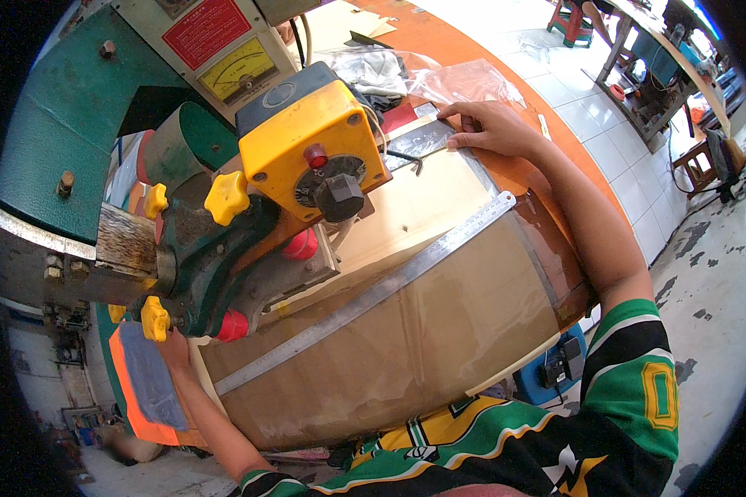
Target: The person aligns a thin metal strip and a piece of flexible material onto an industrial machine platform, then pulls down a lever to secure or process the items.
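Note:
My right hand (491, 126) rests flat on the far end of a grey sheet (423, 139) at the back of the worktable, fingers spread, holding nothing. My left hand (174, 348) reaches under the green machine head (224, 248), mostly hidden by it, touching the near-left edge of a brown sheet (406, 340). A long steel ruler (373, 294) lies diagonally across the brown sheet and pale board (423, 207). The yellow housing (315, 145) with a red button and black knob hangs over the board.
Yellow and red knobs stick out of the machine head. Crumpled clear plastic (464, 79) and cloth lie at the table's far end. An orange and grey pad (145, 381) sits at the left. A blue box (555, 369) stands on the floor, benches at far right.

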Available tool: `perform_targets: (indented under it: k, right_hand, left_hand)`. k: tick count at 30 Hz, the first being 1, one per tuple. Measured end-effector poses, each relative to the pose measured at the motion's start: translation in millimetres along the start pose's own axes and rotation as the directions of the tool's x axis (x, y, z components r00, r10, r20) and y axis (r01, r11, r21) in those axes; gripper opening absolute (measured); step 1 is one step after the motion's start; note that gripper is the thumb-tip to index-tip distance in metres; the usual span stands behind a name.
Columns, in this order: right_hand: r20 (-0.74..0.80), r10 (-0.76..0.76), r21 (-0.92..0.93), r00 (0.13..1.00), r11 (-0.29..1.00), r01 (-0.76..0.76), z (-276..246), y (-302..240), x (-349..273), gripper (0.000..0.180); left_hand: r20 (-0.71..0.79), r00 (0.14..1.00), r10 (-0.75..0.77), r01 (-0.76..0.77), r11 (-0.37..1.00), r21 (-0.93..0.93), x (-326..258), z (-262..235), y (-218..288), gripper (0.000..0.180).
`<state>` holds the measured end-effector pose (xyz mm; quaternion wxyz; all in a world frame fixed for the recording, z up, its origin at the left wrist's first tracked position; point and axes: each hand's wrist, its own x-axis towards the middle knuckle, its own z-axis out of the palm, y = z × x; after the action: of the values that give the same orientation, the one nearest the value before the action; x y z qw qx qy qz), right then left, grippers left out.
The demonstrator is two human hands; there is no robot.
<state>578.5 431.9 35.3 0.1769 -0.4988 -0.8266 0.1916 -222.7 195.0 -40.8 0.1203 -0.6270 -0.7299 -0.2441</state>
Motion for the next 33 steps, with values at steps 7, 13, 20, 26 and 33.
perform_targets:
  k: [7, 13, 20, 26, 33]
  right_hand:
    - [0.006, 0.024, -0.007, 1.000, 1.000, -0.024, -1, -2, -1, 0.058]
    - [-0.002, 0.010, 0.007, 1.000, 1.000, -0.010, 0, -1, 0, 0.058]
    - [0.010, 0.024, -0.012, 1.000, 1.000, -0.024, -1, -2, 0, 0.057]
    - [0.003, 0.004, -0.007, 1.000, 1.000, -0.004, -1, 1, -1, 0.058]
    - [0.011, 0.017, -0.009, 1.000, 1.000, -0.017, -2, 0, -1, 0.059]
  left_hand:
    - [-0.015, 1.000, -0.021, 0.022, 0.999, 0.047, 2, 2, 7, 0.030]
    - [-0.015, 0.999, -0.030, 0.030, 0.999, 0.012, 1, 0, 4, 0.034]
    - [-0.030, 0.999, 0.040, -0.041, 0.999, -0.031, 3, -2, 15, 0.032]
    - [0.004, 1.000, 0.021, -0.020, 0.991, -0.132, 5, -2, 23, 0.032]
    - [-0.040, 0.999, 0.035, -0.037, 0.998, -0.057, 5, 0, 23, 0.029]
